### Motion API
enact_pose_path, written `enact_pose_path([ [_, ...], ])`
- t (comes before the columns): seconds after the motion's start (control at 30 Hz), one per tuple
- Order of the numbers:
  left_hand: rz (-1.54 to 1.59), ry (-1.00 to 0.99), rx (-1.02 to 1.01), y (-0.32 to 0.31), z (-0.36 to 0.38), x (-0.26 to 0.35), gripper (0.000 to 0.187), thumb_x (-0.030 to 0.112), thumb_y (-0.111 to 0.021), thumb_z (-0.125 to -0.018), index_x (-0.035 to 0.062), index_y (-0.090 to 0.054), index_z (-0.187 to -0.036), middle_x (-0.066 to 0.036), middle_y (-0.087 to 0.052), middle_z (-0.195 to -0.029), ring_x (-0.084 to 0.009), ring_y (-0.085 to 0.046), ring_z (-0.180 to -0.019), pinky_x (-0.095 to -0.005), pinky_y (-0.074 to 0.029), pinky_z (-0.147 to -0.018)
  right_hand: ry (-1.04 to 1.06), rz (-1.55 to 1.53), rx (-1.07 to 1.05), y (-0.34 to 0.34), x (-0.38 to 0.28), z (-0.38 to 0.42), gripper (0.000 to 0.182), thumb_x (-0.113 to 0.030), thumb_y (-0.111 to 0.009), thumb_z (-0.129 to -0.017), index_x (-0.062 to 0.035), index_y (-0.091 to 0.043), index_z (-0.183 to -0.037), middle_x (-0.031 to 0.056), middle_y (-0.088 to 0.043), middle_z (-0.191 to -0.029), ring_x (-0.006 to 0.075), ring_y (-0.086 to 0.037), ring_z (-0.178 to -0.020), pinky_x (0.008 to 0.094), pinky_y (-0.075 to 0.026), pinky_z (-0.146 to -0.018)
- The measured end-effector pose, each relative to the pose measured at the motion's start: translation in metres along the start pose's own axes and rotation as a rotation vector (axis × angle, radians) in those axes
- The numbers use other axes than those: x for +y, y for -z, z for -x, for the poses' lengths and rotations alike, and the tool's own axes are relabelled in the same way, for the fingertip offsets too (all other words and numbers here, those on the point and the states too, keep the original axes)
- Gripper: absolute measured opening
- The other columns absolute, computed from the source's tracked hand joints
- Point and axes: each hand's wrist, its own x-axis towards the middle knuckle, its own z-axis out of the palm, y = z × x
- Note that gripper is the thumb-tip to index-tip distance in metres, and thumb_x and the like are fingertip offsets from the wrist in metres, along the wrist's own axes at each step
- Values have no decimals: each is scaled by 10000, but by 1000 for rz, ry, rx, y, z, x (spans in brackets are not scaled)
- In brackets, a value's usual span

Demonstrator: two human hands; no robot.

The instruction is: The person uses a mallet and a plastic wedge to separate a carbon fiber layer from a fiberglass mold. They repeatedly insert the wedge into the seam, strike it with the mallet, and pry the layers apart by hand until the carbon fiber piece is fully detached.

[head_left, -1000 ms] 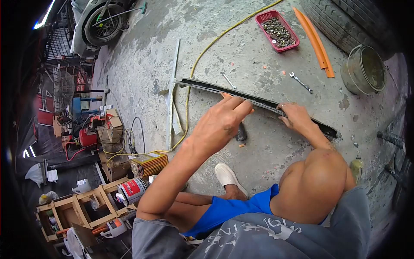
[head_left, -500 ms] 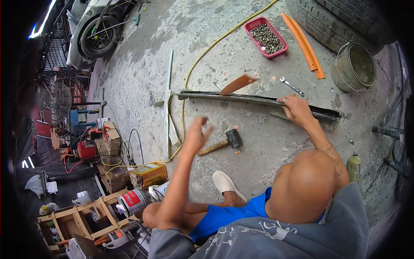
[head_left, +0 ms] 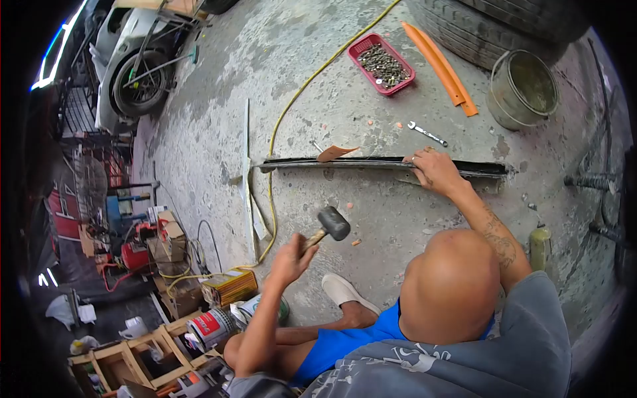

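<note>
My left hand (head_left: 290,263) is closed around the wooden handle of a rubber mallet (head_left: 334,223), its black head raised off the floor. A long, dark, channel-like strip (head_left: 378,163) lies crosswise on the concrete beyond the mallet. Toward that strip's right part, my right hand (head_left: 436,171) grips it with the fingers over its far edge. An orange-brown flat piece (head_left: 336,153) leans low across the strip left of its middle, its lower end hidden in the channel. Just past the right hand lies a combination wrench (head_left: 427,134).
Farther out are a pink basket (head_left: 406,85) of bolts, a curved orange strip (head_left: 441,68), stacked tires (head_left: 491,33) and a metal bucket (head_left: 501,99). A yellow hose (head_left: 272,139) and thin metal strips (head_left: 248,142) run at left, near a wooden frame (head_left: 126,348).
My left hand has taken the mallet by its handle and lifted it from the floor. The orange-brown piece has dropped lower against the strip. My right hand still holds the strip.
</note>
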Motion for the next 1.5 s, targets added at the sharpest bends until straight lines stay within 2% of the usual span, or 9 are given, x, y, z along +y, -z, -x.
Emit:
enact_pose_path([
  [0.07, 95, -84, 74, 61, 15, 42, 296, 281, -639, -965, 15, -528, -1035, -151, -520, -637, -205, -454, -536, -372, -381, -518, 43, -23, 51, -5, 2, 3, 285, -109, -665, -817, -94, -684, -1101, 99, -670, -967, 322, -637, -961, 452, -542, -788],
  [0.2, -43, -172, 124, 163, 32, 145, 279, 264, -494, -1024, 1, -504, -933, -192, -513, -590, -376, -528, -517, -437, -398, -521, 20, -3, 36, -2, -3, 1, 276, -116, -656, -827, -85, -684, -1100, 107, -670, -965, 325, -637, -971, 460, -543, -786],
  [0.23, -70, -193, 178, 173, 29, 165, 381, 327, -421, -1051, 15, -553, -877, -21, -432, -538, -111, -424, -483, -299, -320, -469, 25, -1, 32, -4, -1, 2, 269, -122, -651, -831, -83, -683, -1095, 108, -671, -966, 328, -637, -973, 459, -543, -787],
  [0.3, -232, -285, 199, 191, 24, 207, 336, 276, -443, -1056, 16, -544, -867, -27, -409, -536, -92, -402, -481, -313, -318, -461, 25, 8, 40, -6, 3, 2, 262, -128, -647, -835, -81, -683, -1090, 110, -671, -968, 330, -638, -975, 459, -544, -789],
  [0.4, -276, -315, 214, 197, 24, 241, 284, 247, -466, -1047, 9, -538, -910, -87, -433, -534, -202, -454, -454, -362, -346, -468, 37, 24, 53, -7, 3, 2, 247, -138, -645, -837, -80, -686, -1073, 112, -673, -969, 335, -640, -973, 458, -546, -783],
  [0.47, -444, -426, 321, 191, 23, 251, 261, 240, -483, -1040, 5, -513, -931, -183, -485, -561, -385, -513, -510, -446, -376, -502, 24, 12, 31, -6, 2, 1, 230, -142, -641, -840, -81, -689, -1056, 112, -675, -966, 334, -642, -970, 458, -549, -772],
  [0.5, -444, -429, 324, 188, 18, 249, 261, 240, -483, -1040, 5, -513, -931, -183, -485, -561, -385, -513, -510, -446, -376, -502, 24, 15, 34, -6, 2, 1, 230, -142, -641, -840, -81, -689, -1056, 112, -675, -966, 334, -642, -970, 458, -549, -772],
  [0.57, -421, -279, 90, 178, 0, 236, 244, 226, -503, -1030, 2, -486, -935, -253, -526, -623, -496, -518, -620, -515, -384, -555, 41, 17, 63, -6, 2, 1, 222, -143, -639, -843, -84, -692, -1050, 108, -675, -956, 324, -644, -968, 458, -551, -762],
  [1.5, -456, -320, 90, 184, -4, 229, 323, 275, -521, -1024, -16, -467, -894, -250, -526, -560, -469, -553, -561, -531, -399, -520, 27, 24, 23, -5, 0, 4, 266, -99, -659, -806, -87, -692, -1070, 109, -663, -962, 322, -643, -967, 450, -548, -766],
])
